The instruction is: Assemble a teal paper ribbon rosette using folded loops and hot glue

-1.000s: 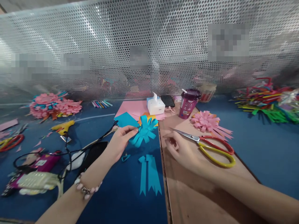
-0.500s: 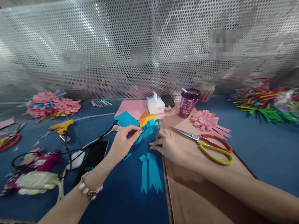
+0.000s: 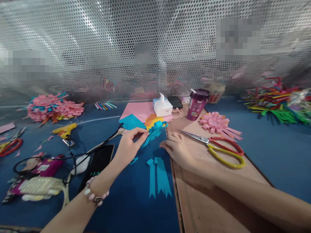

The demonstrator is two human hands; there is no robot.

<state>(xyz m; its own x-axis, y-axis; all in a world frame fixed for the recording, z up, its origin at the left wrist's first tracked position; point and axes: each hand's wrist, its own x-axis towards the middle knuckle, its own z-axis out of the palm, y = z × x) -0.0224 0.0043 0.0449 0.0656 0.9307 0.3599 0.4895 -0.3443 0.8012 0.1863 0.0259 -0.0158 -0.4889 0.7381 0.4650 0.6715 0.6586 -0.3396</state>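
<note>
My left hand (image 3: 133,142) pinches the edge of a blue paper flower (image 3: 155,130) between thumb and fingertips, holding it above the table. Just to the right of the flower, my right hand (image 3: 177,149) is loosely curled with its thumb apart, and I see nothing in it. Below the flower lie blue paper ribbon strips (image 3: 162,178) with notched ends. A small blue paper loop (image 3: 133,160) rests under my left wrist's right side. Scissors (image 3: 213,144) with one red and one yellow handle lie beyond my right forearm.
A pink paper flower (image 3: 215,123), purple cup (image 3: 198,105) and tissue pack (image 3: 162,106) stand at the back. On the left are a yellow glue gun (image 3: 65,130), a phone (image 3: 100,163), cables and pink flowers (image 3: 52,108). Coloured pipe cleaners (image 3: 279,100) lie far right.
My right hand has drawn slightly right, away from the blue flower, its fingers more curled. The left hand keeps its pinch on the flower. The view has shifted a little.
</note>
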